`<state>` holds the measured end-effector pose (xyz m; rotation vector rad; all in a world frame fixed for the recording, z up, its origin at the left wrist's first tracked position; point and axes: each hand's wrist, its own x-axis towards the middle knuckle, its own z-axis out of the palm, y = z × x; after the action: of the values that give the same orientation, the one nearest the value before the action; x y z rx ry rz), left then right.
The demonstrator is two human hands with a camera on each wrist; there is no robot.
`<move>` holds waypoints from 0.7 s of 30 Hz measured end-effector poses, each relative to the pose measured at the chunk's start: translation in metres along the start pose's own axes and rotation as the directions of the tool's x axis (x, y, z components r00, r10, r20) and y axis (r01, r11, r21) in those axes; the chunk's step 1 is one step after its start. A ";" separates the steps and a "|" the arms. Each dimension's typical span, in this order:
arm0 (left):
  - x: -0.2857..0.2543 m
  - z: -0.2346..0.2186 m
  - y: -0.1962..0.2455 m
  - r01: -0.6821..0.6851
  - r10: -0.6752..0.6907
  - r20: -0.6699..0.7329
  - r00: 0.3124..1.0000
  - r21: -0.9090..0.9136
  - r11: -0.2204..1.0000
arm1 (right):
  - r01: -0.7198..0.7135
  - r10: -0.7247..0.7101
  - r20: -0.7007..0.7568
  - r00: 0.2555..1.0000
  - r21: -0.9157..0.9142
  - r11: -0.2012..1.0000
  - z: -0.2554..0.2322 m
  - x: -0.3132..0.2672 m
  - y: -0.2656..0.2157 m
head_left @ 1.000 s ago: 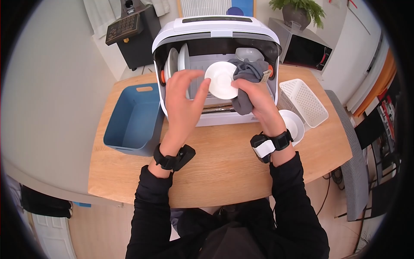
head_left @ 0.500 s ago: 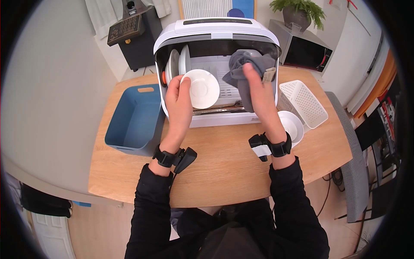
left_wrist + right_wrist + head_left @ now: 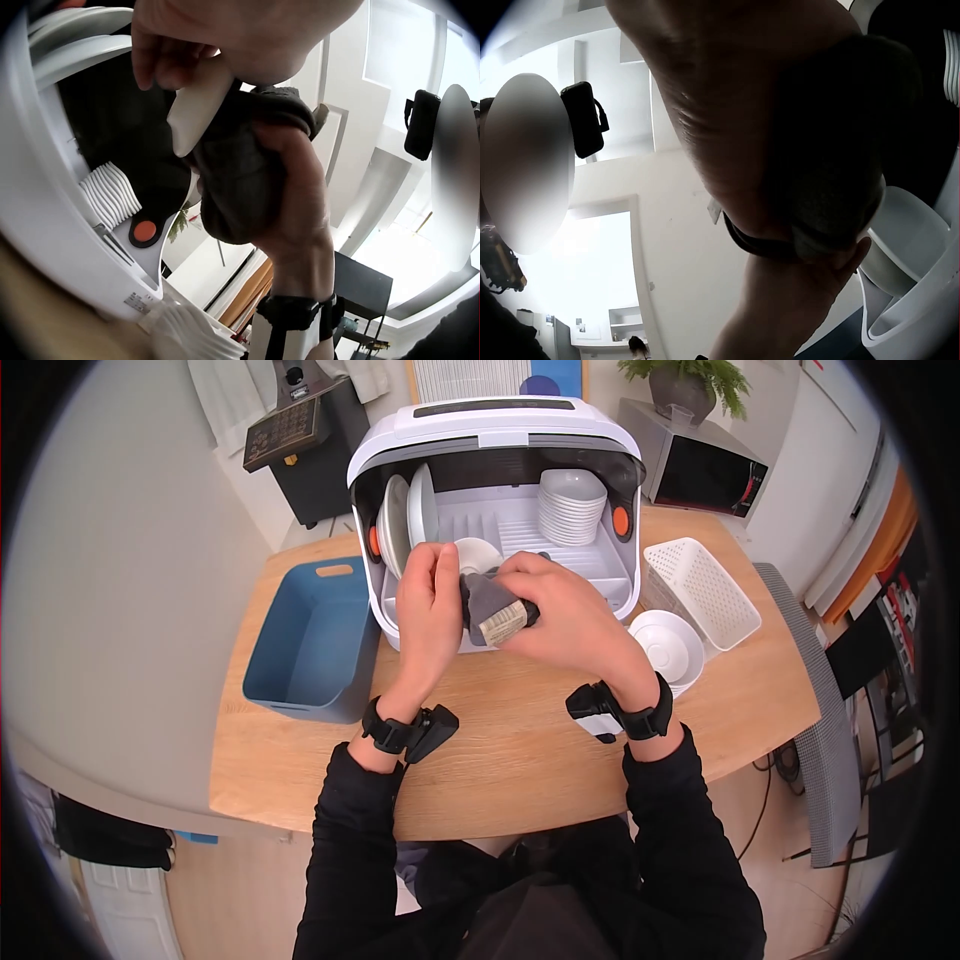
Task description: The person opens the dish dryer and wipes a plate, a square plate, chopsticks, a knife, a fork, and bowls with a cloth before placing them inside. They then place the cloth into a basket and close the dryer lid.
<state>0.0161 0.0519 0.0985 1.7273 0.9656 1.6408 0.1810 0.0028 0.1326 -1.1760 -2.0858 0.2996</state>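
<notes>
My left hand (image 3: 428, 615) grips a small white dish (image 3: 475, 553) by its side in front of the open dish cabinet (image 3: 505, 422). In my right hand (image 3: 578, 618) is a bunched grey cloth (image 3: 484, 596) with a pale label, held against the dish and hiding much of it. The left wrist view shows the dish (image 3: 196, 109) tilted, its edge between the left fingers and the cloth (image 3: 236, 176). Inside the cabinet, large plates (image 3: 394, 525) stand upright at the left, and a stack of white bowls (image 3: 572, 510) sits at the back right.
A blue bin (image 3: 300, 672) stands on the wooden table (image 3: 500, 760) left of the cabinet. To the right are white bowls (image 3: 664, 645) and a white perforated basket (image 3: 722, 595). Behind these is a microwave (image 3: 708, 475).
The dish has passed from the right hand to the left. My right hand has brought the cloth down and leftward onto it, uncovering the bowl stack.
</notes>
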 end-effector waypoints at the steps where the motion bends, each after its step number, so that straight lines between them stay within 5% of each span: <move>1: 0.000 0.000 -0.001 -0.026 0.026 -0.001 1.000 0.079 0.997 | -0.048 0.048 -0.010 0.999 -0.072 0.996 -0.004 -0.001 0.000; 7: 0.024 -0.013 0.002 -0.077 0.063 0.048 0.997 0.400 0.913 | -0.302 0.248 -0.299 0.922 -0.152 0.941 -0.033 0.001 0.024; 10: 0.047 -0.002 0.011 -0.214 0.095 0.201 0.975 0.732 0.647 | -0.318 0.257 -0.346 0.902 -0.131 0.939 -0.036 -0.001 0.034; 13: 0.070 0.019 0.007 -0.343 0.165 0.303 0.939 0.875 0.343 | -0.320 0.265 -0.336 0.904 -0.120 0.940 -0.039 -0.003 0.031; 16: 0.087 0.033 -0.019 -0.446 0.070 0.441 0.895 0.890 0.092 | -0.333 0.282 -0.338 0.898 -0.106 0.937 -0.041 -0.006 0.032; 21: 0.104 0.052 -0.025 -0.489 -0.246 0.463 0.852 0.870 -0.058 | -0.336 0.291 -0.350 0.890 -0.074 0.939 -0.046 -0.007 0.046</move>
<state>0.0633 0.1543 0.1347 3.0355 2.0292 -0.0264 0.2452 0.0165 0.1389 -1.5326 -1.6368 0.0981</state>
